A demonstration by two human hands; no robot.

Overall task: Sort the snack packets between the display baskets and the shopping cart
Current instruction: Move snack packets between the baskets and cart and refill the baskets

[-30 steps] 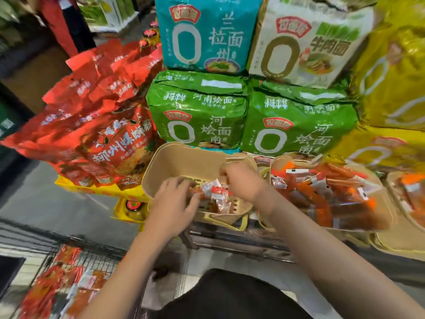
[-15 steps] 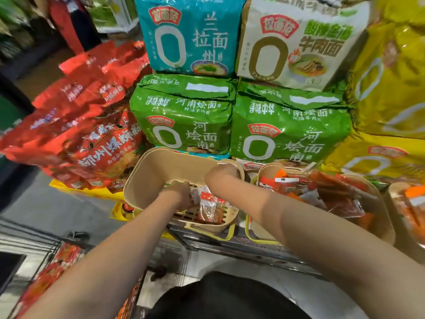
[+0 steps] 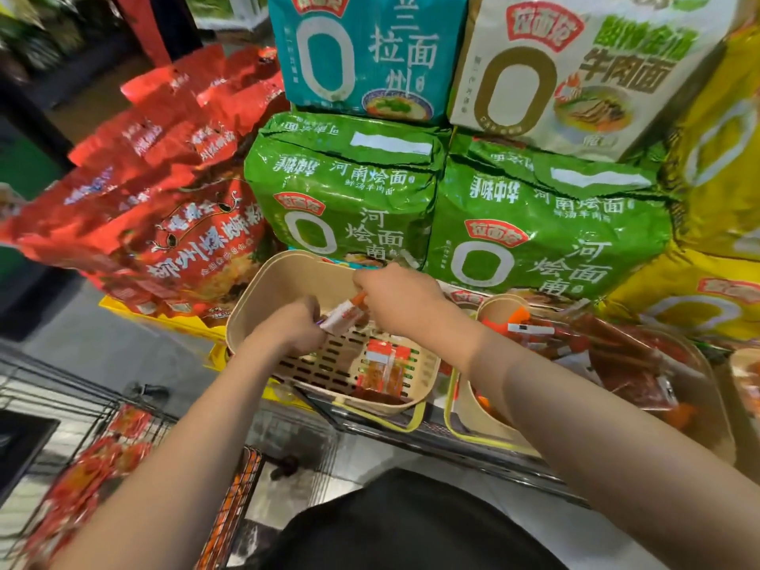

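Both my hands are inside a beige slotted display basket [image 3: 288,277] on the shelf edge. My left hand [image 3: 288,329] is curled round the lower end of a small white and red snack packet [image 3: 343,316]. My right hand [image 3: 401,298] pinches the same packet's upper end. Two or three more small red packets [image 3: 384,366] lie on the basket floor at its near right. A second beige basket [image 3: 473,409] to the right is full of orange and red snack sticks [image 3: 617,355]. The wire shopping cart [image 3: 61,409] at lower left holds several red packets [image 3: 82,479].
Large green noodle multipacks [image 3: 341,199] stand right behind the baskets, with teal, white and yellow packs above and beside them. Red bags [image 3: 164,178] are piled at the left over a yellow crate. A metal shelf rail [image 3: 411,425] runs under the baskets.
My hands have lifted a small packet off the basket floor and hold it between them. The camera has moved closer to the left basket.
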